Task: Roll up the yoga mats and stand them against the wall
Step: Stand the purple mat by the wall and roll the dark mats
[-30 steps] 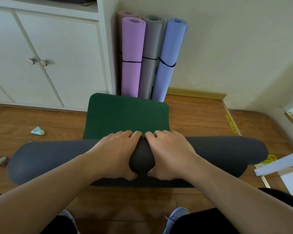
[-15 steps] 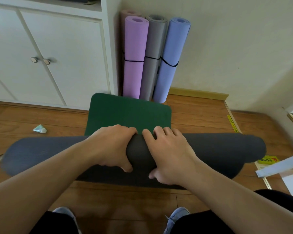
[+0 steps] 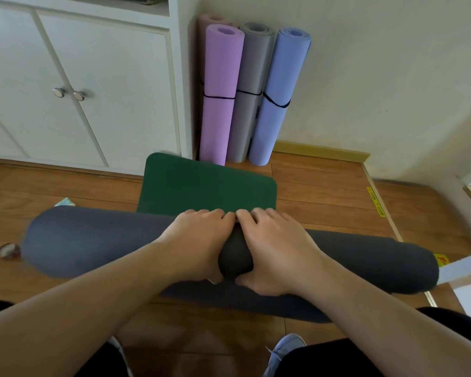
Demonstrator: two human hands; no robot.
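A wooden floor point(image 3: 324, 191) ran up to a cream wall beside a white cabinet point(image 3: 98, 85). On it, the left hand point(image 3: 199, 240) and right hand point(image 3: 275, 243) gripped the middle of the dark grey mat roll point(image 3: 93, 235), fingers curled over its far side and thumbs tucked under its near side, the two hands touching. The roll's long axis lay crosswise, left to right, extending well past both hands equally. Beyond the roll, the unrolled green part of the mat point(image 3: 207, 186) stretched toward the wall. Past that, a purple mat point(image 3: 218, 99), a grey mat point(image 3: 250, 85) and a blue mat point(image 3: 278, 99) stood strapped and upright in the corner, so rolling should probably carry forward, away from the person.
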